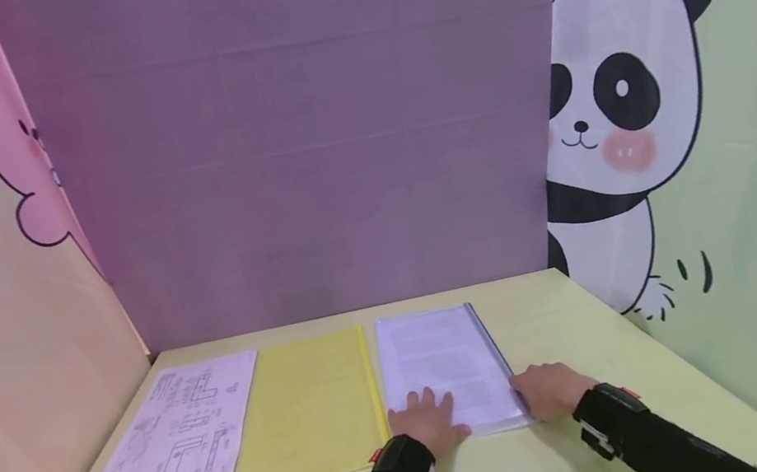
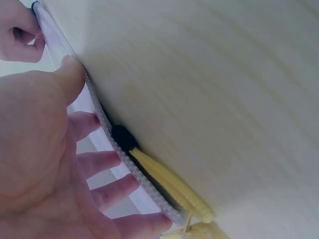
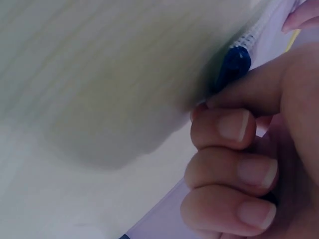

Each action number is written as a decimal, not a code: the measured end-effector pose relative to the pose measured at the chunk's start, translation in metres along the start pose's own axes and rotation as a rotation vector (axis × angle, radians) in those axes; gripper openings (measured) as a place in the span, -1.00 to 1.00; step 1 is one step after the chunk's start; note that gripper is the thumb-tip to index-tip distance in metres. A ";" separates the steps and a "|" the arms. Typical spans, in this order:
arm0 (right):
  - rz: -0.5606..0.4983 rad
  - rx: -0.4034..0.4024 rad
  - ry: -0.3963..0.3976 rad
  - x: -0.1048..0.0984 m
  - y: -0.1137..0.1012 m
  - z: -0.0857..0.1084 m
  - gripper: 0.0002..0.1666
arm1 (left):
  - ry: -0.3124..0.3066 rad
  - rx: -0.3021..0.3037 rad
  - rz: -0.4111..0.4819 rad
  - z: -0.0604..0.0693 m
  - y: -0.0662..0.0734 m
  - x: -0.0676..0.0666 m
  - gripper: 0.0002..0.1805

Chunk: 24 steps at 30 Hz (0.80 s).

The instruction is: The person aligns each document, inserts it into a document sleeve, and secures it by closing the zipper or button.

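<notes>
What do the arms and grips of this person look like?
The left grip and right grip are bare, without gloves. Black sleeves meet black wrist gear, which shows a small red tab on each side.

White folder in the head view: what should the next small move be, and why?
Probably draw the white folder slightly nearer, to line up with the yellow folder; the white one's near edge looks set farther back. The right hand grips the dark strip on its right side, and the left hand rests spread on its near left part.
</notes>
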State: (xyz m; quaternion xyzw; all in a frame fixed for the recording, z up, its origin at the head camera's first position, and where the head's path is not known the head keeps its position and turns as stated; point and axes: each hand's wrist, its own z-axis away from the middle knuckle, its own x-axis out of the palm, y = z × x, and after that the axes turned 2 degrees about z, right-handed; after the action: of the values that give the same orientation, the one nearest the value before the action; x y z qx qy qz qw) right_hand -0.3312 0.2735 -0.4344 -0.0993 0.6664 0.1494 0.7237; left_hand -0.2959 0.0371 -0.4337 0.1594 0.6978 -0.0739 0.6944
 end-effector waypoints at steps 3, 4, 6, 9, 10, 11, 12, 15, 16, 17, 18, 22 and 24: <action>-0.013 -0.003 -0.025 -0.003 0.001 0.001 -0.96 | 0.007 -0.003 0.007 -0.001 0.000 0.000 -0.34; -0.019 -0.006 -0.032 -0.005 0.000 0.002 -0.97 | 0.009 -0.004 0.007 -0.001 0.000 -0.001 -0.35; -0.026 -0.012 -0.041 -0.007 -0.001 0.003 -0.99 | 0.010 -0.007 0.008 -0.002 0.000 0.000 -0.35; -0.036 -0.014 -0.049 -0.009 -0.002 0.005 -0.98 | 0.011 -0.010 0.005 -0.003 0.000 0.000 -0.35; -0.038 -0.017 -0.048 -0.010 -0.002 0.005 -0.97 | 0.011 -0.011 0.003 -0.003 0.000 0.000 -0.34; -0.042 -0.017 -0.049 -0.010 -0.002 0.006 -0.96 | 0.011 -0.011 0.002 -0.002 0.000 0.000 -0.34; -0.042 -0.017 -0.049 -0.010 -0.002 0.006 -0.94 | 0.011 -0.011 0.002 -0.002 0.000 0.001 -0.34; -0.035 -0.018 -0.046 -0.009 -0.001 0.006 -0.92 | 0.011 -0.008 0.000 -0.001 0.000 0.001 -0.34; -0.035 -0.018 -0.048 -0.008 -0.001 0.006 -0.90 | 0.010 -0.008 0.001 -0.001 0.000 0.001 -0.34; -0.034 -0.019 -0.049 -0.008 -0.001 0.007 -0.91 | 0.011 -0.006 0.002 0.000 0.001 0.001 -0.34; -0.031 -0.019 -0.049 -0.008 -0.001 0.007 -0.90 | 0.014 -0.005 0.001 0.000 0.001 0.001 -0.34; -0.035 -0.022 -0.055 -0.009 -0.002 0.009 -0.88 | 0.021 -0.001 0.000 0.000 0.001 0.002 -0.34; -0.036 -0.025 -0.053 -0.010 -0.002 0.011 -0.85 | 0.023 0.000 0.004 -0.001 0.000 0.004 -0.34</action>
State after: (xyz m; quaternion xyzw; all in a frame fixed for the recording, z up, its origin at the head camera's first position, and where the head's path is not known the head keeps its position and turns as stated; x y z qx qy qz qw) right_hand -0.3211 0.2744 -0.4239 -0.1160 0.6432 0.1472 0.7424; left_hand -0.2963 0.0382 -0.4373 0.1617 0.7053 -0.0707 0.6865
